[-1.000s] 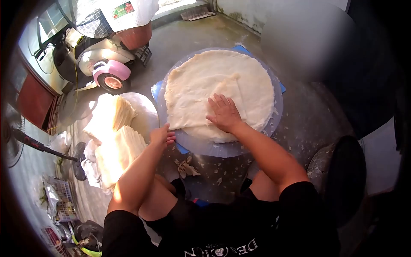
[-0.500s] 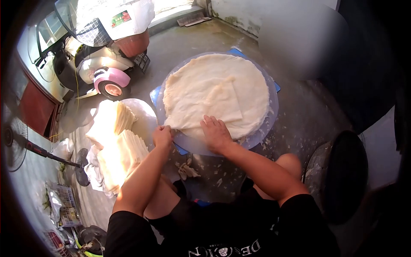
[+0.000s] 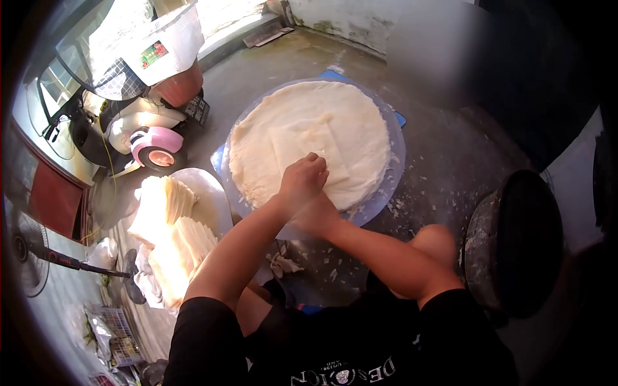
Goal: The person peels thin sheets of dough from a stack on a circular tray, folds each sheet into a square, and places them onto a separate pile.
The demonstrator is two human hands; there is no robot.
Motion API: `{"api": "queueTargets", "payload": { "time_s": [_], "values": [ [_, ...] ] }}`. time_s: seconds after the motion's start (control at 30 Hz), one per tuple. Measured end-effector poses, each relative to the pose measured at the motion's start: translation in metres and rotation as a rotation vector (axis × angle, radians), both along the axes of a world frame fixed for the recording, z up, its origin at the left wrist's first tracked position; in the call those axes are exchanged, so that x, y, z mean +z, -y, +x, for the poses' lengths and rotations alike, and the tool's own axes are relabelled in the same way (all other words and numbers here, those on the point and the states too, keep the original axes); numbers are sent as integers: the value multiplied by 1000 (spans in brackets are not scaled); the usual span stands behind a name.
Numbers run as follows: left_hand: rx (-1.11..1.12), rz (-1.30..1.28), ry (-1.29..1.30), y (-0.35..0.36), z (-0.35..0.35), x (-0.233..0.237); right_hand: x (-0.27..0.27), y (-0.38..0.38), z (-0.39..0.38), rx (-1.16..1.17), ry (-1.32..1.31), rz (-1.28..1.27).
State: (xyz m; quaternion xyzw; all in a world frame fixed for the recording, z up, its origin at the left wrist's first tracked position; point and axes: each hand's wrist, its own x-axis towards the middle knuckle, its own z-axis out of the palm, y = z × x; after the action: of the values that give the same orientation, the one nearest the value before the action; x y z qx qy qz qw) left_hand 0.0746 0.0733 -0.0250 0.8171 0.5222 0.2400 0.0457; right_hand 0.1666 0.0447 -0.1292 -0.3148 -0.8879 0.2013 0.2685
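A wide stack of thin, pale dough sheets [image 3: 254, 148] lies on a round, translucent board [image 3: 396, 138]. The uppermost sheet has its sides folded inward, making a squarish patch [image 3: 302, 138] in the middle. My left hand [image 3: 306, 175] is over the near part of this patch, its fingers curled closed on the sheet; the exact grip is partly hidden. Below it, my right hand [image 3: 317, 217] sits at the stack's near edge, crossed by my left wrist. The fingers of my right hand are hidden.
To the left, piles of folded sheets [image 3: 183, 248] stand beside a pale round board [image 3: 215, 193]. A scooter [image 3: 151, 138] and a standing fan [image 3: 64, 257] are farther left. At right stands a large dark round vessel [image 3: 515, 244]. Pale scraps [image 3: 412, 180] litter the floor.
My left hand has moved right from the stack's near left edge, folding the sheet's left side inward. My right hand has drawn back toward me, under my left wrist. The view has shifted slightly.
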Motion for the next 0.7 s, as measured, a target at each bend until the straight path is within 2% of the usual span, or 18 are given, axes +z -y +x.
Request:
{"api": "queueTargets", "payload": {
  "time_s": [0.13, 0.17, 0.23, 0.3, 0.33, 0.4, 0.47, 0.53, 0.67, 0.7],
  "values": [
    [-26, -123, -99, -12, 9, -25, -1, 4, 4, -37, -60, 4],
    [-34, -131, -100, -14, 10, -20, 12, 6, 9, -36, 21, 17],
    [46, -214, 89, -21, 5, -11, 40, 11, 19, -41, 101, 19],
    [87, -21, 93, -28, -14, -14, 65, 10, 29, -74, 84, 57],
    [129, 18, 37, -33, -25, -20, 71, 5, 32, -108, 58, 149],
    [171, 54, -18, -39, -44, -42, 71, -14, 40, -186, 67, 177],
    [378, -94, -259, -38, -53, -66, 62, -28, 49, -269, 76, 211],
    [371, -137, -224, -39, -54, -75, 48, -38, 55, -400, 101, 139],
    [347, -251, -175, -38, -56, -60, 62, -42, 58, -365, 157, 46],
    [354, -249, -168, -39, -59, -59, 69, -43, 61, -473, 171, 39]
  ]
}}
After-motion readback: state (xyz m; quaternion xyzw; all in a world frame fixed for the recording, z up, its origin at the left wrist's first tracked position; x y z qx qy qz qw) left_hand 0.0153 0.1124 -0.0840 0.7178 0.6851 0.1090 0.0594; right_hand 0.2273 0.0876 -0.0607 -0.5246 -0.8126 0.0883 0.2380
